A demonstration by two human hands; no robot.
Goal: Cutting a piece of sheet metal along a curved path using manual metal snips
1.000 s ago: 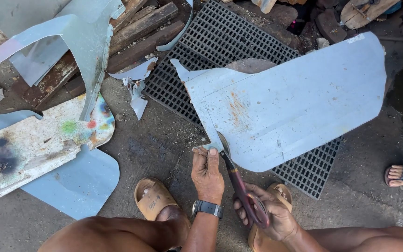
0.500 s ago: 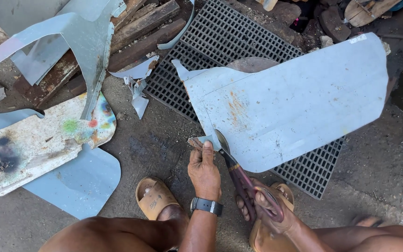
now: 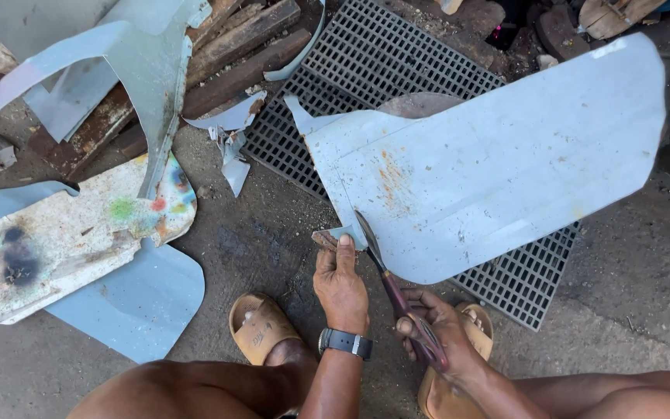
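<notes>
Gripping the dark red handles of the tin snips [image 3: 397, 302], the right hand [image 3: 443, 334] is closed around them, blades biting into the near edge of the metal sheet [image 3: 498, 171]. That sheet is pale blue, rust-flecked and curved, lying on a black grate [image 3: 366, 54] just beyond both hands. The left hand [image 3: 340, 283] pinches the cut strip [image 3: 335, 235] beside the blades.

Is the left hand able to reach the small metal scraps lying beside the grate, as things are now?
Probably yes, but not at once. The left hand is pinching the cut strip at the edge of the metal sheet. The scraps lie up and to its left on open ground with nothing between; it would need to let go first.
</notes>
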